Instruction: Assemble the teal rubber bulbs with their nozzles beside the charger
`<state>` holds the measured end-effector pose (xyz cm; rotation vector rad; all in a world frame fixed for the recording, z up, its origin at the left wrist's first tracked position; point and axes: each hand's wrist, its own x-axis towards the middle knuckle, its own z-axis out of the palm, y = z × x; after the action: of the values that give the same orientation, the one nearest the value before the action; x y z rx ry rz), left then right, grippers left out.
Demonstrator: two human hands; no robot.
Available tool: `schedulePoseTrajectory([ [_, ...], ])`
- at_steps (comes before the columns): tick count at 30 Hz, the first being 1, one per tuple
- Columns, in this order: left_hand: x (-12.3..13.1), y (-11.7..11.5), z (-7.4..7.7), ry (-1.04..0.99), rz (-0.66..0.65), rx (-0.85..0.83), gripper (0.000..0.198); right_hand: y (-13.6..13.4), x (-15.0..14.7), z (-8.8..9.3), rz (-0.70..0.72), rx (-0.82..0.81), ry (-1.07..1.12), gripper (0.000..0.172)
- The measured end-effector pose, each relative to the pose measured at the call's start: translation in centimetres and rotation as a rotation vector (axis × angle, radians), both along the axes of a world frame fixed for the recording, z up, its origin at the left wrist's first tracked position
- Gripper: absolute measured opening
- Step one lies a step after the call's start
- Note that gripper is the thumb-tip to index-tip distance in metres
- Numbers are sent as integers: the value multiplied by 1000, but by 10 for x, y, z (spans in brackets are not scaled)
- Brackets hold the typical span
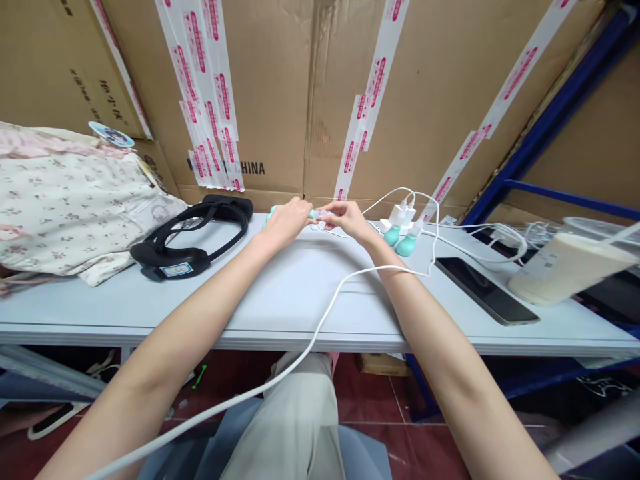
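My left hand [289, 221] is closed round a small teal bulb syringe [313, 214] above the back of the table. My right hand [350, 219] pinches its clear tip [323, 215]. More teal [270, 213] shows behind the left hand, mostly covered by it. Right of my hands lie two similar teal bulbs, one nearer the white charger [391, 235] and one with a clear tip [405, 245]. A white cable [330, 303] runs across my right forearm and down toward me.
A black head strap device [197, 257] and a floral cloth bag [70, 207] sit at left. On the right are a phone [485, 290], a plastic drink cup [550, 267] and a white plug adapter [401, 215] with cables. Cardboard [270, 87] walls the back.
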<state>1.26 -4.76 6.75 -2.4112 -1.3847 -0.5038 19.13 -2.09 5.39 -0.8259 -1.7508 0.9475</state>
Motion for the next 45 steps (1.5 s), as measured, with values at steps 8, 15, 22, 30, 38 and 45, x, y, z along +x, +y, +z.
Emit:
schedulePoseTrajectory([
  [8, -2, 4, -4, 25, -48, 6, 37, -1, -2, 0, -21, 16, -67, 39],
  [15, 0, 2, -5, 81, -25, 2, 40, 2, -5, -3, -35, 70, -70, 38],
  [22, 2, 0, -6, -61, -13, -61, 37, 4, -9, -4, -80, 101, -59, 40],
  [30, 0, 7, -10, -274, -110, -189, 40, 7, 0, -3, -64, 73, -89, 37],
  [38, 0, 23, -13, -906, -331, -603, 35, 13, 6, -7, -166, 63, 110, 77],
  [45, 6, 29, -24, -1394, -210, -637, 24, 2, -31, -23, -13, -94, 66, 51],
])
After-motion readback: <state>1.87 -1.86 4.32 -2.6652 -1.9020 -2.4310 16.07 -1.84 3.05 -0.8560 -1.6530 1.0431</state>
